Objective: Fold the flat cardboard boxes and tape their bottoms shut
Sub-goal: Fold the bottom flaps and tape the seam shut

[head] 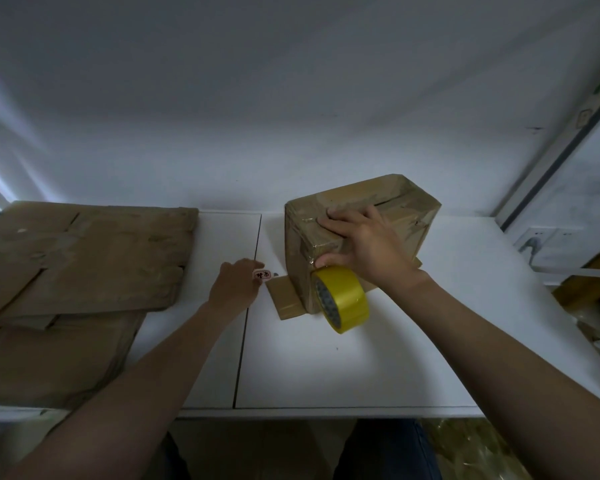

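Cardboard box [407, 207] on white table [326, 368], right hand [368, 244] pressing flat fingers on its top, tape roll [345, 299] against near face, left hand [234, 284] curled round small pink-labelled tool [261, 274], flat boxes [84, 254] at left

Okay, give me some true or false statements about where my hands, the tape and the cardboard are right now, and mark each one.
1. The right hand rests on top of the folded box. True.
2. The yellow tape roll lies on the flat cardboard stack. False: it is against the box's near side, just below the right thumb.
3. The flat cardboard stack sits on the left part of the white table. True.
4. The left hand presses on the box. False: it is off the box, to its left, holding a small pink-labelled item.
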Tool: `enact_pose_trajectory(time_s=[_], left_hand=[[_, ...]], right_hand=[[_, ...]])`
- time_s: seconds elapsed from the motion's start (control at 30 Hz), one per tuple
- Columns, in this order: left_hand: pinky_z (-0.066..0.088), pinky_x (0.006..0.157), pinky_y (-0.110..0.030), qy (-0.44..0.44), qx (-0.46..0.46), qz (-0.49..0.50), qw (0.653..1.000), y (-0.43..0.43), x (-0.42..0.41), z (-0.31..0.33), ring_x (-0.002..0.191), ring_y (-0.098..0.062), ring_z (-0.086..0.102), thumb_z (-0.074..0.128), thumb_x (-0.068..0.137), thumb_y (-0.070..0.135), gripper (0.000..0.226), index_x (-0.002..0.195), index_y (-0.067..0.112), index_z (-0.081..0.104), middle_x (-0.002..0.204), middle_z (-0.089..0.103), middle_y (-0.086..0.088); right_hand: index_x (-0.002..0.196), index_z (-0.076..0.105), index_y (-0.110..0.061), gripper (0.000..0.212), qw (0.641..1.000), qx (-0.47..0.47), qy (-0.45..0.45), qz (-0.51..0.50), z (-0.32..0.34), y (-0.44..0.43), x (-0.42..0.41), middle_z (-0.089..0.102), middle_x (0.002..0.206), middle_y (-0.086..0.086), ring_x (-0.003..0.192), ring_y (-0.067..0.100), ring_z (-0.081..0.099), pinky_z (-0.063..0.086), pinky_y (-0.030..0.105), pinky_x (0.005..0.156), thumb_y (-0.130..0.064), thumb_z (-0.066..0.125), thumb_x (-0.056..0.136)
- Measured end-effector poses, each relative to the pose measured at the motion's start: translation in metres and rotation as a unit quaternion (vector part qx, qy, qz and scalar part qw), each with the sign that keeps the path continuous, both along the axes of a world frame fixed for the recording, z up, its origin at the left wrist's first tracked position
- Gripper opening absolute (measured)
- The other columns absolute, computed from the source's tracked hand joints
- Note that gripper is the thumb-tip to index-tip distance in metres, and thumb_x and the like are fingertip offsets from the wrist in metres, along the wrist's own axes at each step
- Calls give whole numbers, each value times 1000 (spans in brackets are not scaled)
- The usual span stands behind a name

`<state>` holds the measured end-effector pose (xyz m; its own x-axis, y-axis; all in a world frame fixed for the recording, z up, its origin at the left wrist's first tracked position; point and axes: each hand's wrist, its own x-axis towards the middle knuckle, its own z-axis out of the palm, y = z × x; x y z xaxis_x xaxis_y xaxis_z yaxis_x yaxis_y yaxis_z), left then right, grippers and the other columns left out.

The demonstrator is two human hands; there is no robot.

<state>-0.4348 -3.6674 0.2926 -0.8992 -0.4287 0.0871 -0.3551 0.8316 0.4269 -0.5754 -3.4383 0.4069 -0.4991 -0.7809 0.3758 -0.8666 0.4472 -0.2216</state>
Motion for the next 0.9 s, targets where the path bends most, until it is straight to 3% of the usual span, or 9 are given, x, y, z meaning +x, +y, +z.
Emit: enact_pose_trajectory(time_s=[0.1, 0.17, 0.33, 0.47, 0.57, 0.63, 0.73, 0.8, 0.9], left_hand=[[44, 96, -35, -50, -56, 21, 997, -2, -8, -13, 120, -31, 50, 46, 106, 23, 36, 141, 21, 55, 138, 59, -2], [48, 91, -35, -74, -95, 32, 992, -3, -13, -18, 117, -29, 51, 44, 106, 29, 34, 136, 23, 61, 130, 63, 1], [55, 76, -34, -27, -96, 117, 988, 1, -18, -23, 97, -25, 61, 71, 91, 42, 30, 108, 17, 73, 99, 72, -3], [51, 71, -29, 9, 35, 143, 989, -1, -8, -13, 82, -23, 70, 73, 89, 34, 24, 96, 11, 75, 88, 73, -5], [38, 57, -24, 36, 92, 152, 983, 5, 7, 17, 64, -12, 61, 67, 93, 38, 23, 79, 20, 73, 72, 66, 4], [36, 56, -25, 96, 154, 160, 970, 15, 15, 46, 60, -14, 59, 69, 91, 41, 27, 72, 21, 70, 65, 64, 3], [42, 63, -30, 189, 288, 167, 924, 37, 26, 91, 64, -12, 61, 76, 84, 40, 18, 79, 23, 75, 65, 67, 7], [44, 67, -32, 202, 337, 141, 909, 59, 32, 117, 75, -15, 66, 78, 83, 40, 19, 84, 21, 75, 77, 72, -2], [51, 67, -29, 210, 372, 96, 899, 88, 35, 141, 91, -16, 72, 73, 90, 28, 6, 85, 30, 72, 91, 76, -1]], right_hand=[[136, 62, -33, 92, 1000, -9, 3, -2, -2, 0, -1, 58, 141, -9, 112, 26, 49, 44, 46, 93, -87, 48, 64], [137, 61, -32, 92, 1000, -10, -1, -1, -2, 0, -2, 58, 142, -9, 113, 25, 48, 44, 46, 94, -88, 49, 64], [136, 62, -32, 92, 1000, -17, 5, 0, -4, 0, -3, 58, 142, -9, 112, 26, 49, 44, 48, 94, -88, 50, 64], [137, 61, -32, 89, 1000, -17, -2, -4, -2, 1, -1, 56, 144, -9, 114, 26, 48, 42, 46, 96, -83, 57, 64], [139, 59, -35, 92, 999, -21, -48, -6, 1, 1, -1, 54, 146, -11, 117, 22, 44, 37, 42, 102, -79, 65, 59], [139, 58, -37, 92, 996, -32, -88, -6, 5, 2, -2, 54, 145, -14, 120, 20, 42, 36, 37, 105, -75, 72, 57], [143, 53, -38, 87, 987, -48, -152, 8, 16, 6, -2, 59, 137, -13, 125, 16, 36, 36, 31, 105, -57, 85, 65], [144, 53, -36, 82, 982, -58, -175, 29, 23, 9, -1, 60, 134, -13, 129, 15, 36, 37, 33, 108, -49, 86, 70], [137, 60, -34, 70, 988, -48, -135, 58, 29, 15, 1, 58, 133, -14, 127, 16, 36, 33, 29, 102, -47, 84, 73]])
